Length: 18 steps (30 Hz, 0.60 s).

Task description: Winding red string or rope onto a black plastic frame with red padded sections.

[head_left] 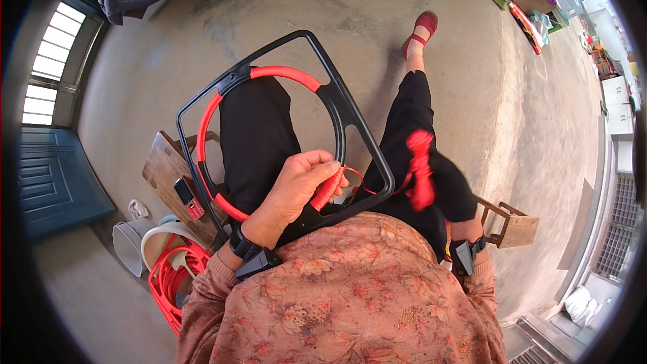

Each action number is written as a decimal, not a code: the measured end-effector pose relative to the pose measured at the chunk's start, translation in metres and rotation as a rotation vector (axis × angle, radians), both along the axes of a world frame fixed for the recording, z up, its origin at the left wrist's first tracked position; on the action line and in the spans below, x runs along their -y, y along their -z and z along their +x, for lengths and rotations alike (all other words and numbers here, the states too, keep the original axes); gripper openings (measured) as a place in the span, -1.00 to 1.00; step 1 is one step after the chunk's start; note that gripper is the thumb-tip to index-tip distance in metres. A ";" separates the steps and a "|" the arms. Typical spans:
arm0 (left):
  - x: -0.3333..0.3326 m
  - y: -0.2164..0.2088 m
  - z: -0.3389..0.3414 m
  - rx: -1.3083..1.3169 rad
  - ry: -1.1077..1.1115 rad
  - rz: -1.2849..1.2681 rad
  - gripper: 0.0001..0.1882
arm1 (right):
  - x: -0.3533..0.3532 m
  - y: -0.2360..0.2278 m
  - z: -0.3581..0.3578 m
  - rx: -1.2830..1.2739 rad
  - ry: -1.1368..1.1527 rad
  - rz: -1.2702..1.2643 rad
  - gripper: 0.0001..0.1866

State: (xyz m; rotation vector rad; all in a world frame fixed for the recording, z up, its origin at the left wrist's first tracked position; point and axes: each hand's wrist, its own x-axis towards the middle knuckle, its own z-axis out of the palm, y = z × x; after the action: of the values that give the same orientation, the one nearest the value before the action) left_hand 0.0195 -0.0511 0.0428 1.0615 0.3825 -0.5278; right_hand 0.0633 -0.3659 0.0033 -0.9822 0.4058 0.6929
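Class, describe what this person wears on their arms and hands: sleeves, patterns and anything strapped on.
Both arms have long sleeves of brownish-pink cloth with a floral leaf print. Each wrist carries a black strap with a small black boxy device: one by the left hand, one on the right wrist. The hands are bare, with no gloves.

The frame [283,128] rests on the person's lap, with the left hand [296,185] on its near edge. To its right, the right hand [451,192] holds a cord bundle [421,168]. A stool [168,168] stands to the left, a phone [189,199] on it. Buckets [145,243] sit on the floor [377,7] nearer, with a coil [172,276] beside them.
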 end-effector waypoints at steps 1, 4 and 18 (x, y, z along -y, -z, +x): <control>0.001 0.001 0.000 0.012 0.015 0.001 -0.82 | -0.008 -0.003 -0.003 0.030 -0.116 -0.065 -0.63; 0.004 -0.002 -0.007 0.080 -0.012 0.020 -0.83 | -0.049 -0.021 0.003 0.262 -0.492 -0.150 -0.57; 0.008 -0.007 -0.025 0.187 -0.141 0.011 -0.81 | -0.124 -0.026 0.023 0.463 -0.550 0.222 -0.46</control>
State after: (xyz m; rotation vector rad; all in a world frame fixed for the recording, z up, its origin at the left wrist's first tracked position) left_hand -0.0055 -0.0592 0.0496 1.0762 0.2927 -0.2984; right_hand 0.0862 -0.2418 0.0289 -1.0114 -0.3576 0.9468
